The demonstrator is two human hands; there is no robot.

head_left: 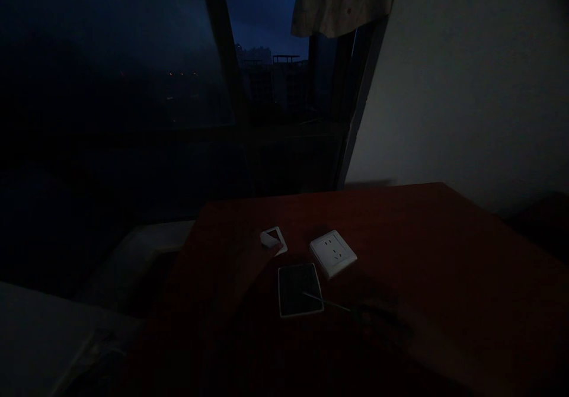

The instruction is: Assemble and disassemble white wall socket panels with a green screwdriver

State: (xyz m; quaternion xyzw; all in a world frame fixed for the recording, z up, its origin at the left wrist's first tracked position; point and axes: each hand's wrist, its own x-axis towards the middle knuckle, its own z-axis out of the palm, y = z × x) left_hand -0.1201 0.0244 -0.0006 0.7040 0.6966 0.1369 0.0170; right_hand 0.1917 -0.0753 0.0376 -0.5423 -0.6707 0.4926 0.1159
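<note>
Darkness hides much of both hands. At the middle of the table, my left hand [255, 262] is closed on a small white square frame [283, 240], a fingertip at its lower edge. A pale piece shows across the frame's left part; its kind is unclear. My right hand [402, 326], dim at lower right, holds a screwdriver [329, 302] by its dark handle. The metal shaft points left, its tip over a dark square panel with a white rim [300, 290]. Just beyond and to the right lies a white wall socket [333, 252], slots facing up.
The reddish-brown table [413, 225] reaches back to a dark window [249, 124]. A short curtain [344, 0] hangs over its upper right. A pale wall [453, 101] stands at the right, and a white surface [53, 326] shows at lower left.
</note>
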